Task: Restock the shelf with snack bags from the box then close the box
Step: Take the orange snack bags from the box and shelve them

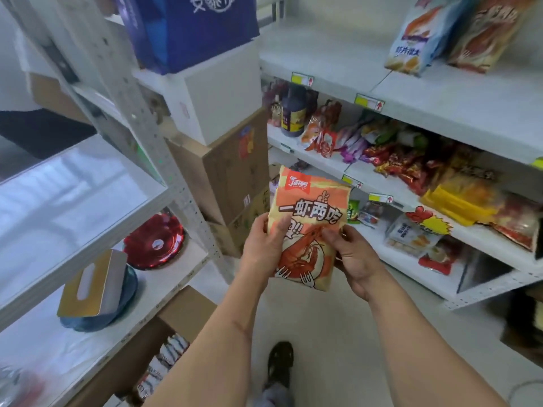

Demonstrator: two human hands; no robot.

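I hold an orange and cream snack bag (308,207) printed with a shrimp, upright in the aisle in front of me. My left hand (266,245) grips its left edge with the thumb on the front. My right hand (352,254) pinches its right side. Below my left forearm, an open cardboard box (179,312) on the floor shows several more bags (164,365) inside. On the right stands the white shelf unit (440,95); two snack bags (426,33) stand on its top board.
Lower boards on the right hold many mixed snack packs (411,165) and a dark bottle (295,113). Stacked cartons (232,160) fill the corner ahead. A grey rack (141,118) on the left carries a red dish (154,242) and a blue bowl. My foot (280,362) is on the pale floor.
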